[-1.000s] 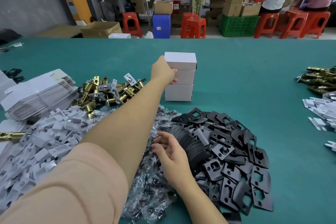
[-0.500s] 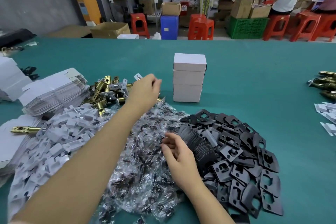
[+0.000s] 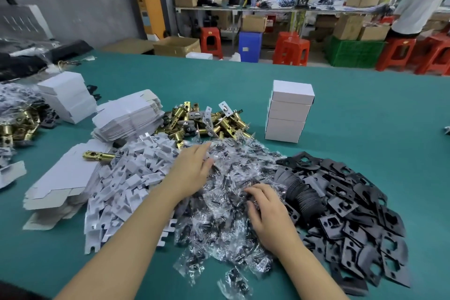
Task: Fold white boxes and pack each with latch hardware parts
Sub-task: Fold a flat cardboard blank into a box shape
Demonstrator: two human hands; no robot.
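Green table (image 3: 365,109), pile of clear screw bags (image 3: 226,214) at near centre: right hand (image 3: 270,214) on it, fingers curled into the bags, grip unclear; left hand (image 3: 192,173) flat on its left edge, fingers straight. Black plates (image 3: 353,214) right of the pile, white inserts (image 3: 131,178) left. Behind it: brass latches (image 3: 207,122), flat box blanks (image 3: 129,117), stack of folded white boxes (image 3: 288,109).

We see open table (image 3: 365,109) to the right of the box stack (image 3: 288,111) and behind it, well apart from any pile. Between us and that stack lie the bagged screws (image 3: 226,202), with black plates (image 3: 353,214) blocking the right and white inserts (image 3: 131,178) the left. Brass latches (image 3: 207,122) and flat boxes (image 3: 129,117) crowd the far left; bare cloth runs along our near edge.
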